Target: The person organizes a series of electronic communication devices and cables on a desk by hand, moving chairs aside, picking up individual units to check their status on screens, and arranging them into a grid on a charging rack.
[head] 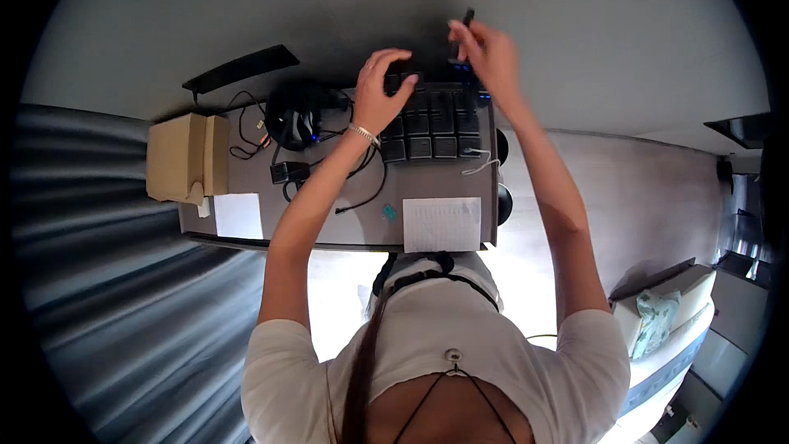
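Observation:
Rows of black box-shaped devices (431,123) stand at the back right of a desk (394,182). Over their back left part is my left hand (381,86), thumb and fingers apart with nothing seen between them; a bracelet is on its wrist. Further right and higher, my right hand (490,55), somewhat blurred, pinches a small dark object (469,16) whose kind I cannot tell. Below that hand, small blue lights (461,66) glow at the back corner of the rows. A white cable (487,161) lies over the front right device.
Left on the desk are cardboard boxes (179,157), black cables (376,188), a black power adapter (290,171) and a dark rounded device (299,117). A written sheet (441,225), a blank-looking paper (238,216) and a small teal item (389,212) lie near the front edge. The wall rises behind.

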The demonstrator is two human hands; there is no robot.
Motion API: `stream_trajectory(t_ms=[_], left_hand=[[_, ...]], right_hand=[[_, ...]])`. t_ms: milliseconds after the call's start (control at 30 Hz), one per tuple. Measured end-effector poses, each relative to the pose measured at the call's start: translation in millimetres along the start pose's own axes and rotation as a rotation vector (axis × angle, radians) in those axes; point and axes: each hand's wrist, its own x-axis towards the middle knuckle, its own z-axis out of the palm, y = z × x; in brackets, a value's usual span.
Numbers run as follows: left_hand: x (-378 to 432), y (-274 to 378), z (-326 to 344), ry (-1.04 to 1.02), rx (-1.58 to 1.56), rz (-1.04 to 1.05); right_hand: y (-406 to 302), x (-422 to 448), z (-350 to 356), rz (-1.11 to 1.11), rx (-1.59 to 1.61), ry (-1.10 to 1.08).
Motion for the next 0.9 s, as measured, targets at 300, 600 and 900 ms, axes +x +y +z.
stream_trajectory(t_ms=[300, 600, 900], left_hand=[[51, 78, -13, -0.009, -0.288, -0.167], [-20, 110, -15, -0.041, -0.798, -0.647], [-25, 113, -17, -0.062, -0.816, -0.667]], right_hand=[[-134, 2, -73, -0.016, 0.512, -0.261], [-82, -75, -8, 0.147, 1.058, -0.316], [-83, -90, 4, 0.230, 1.260, -0.271]])
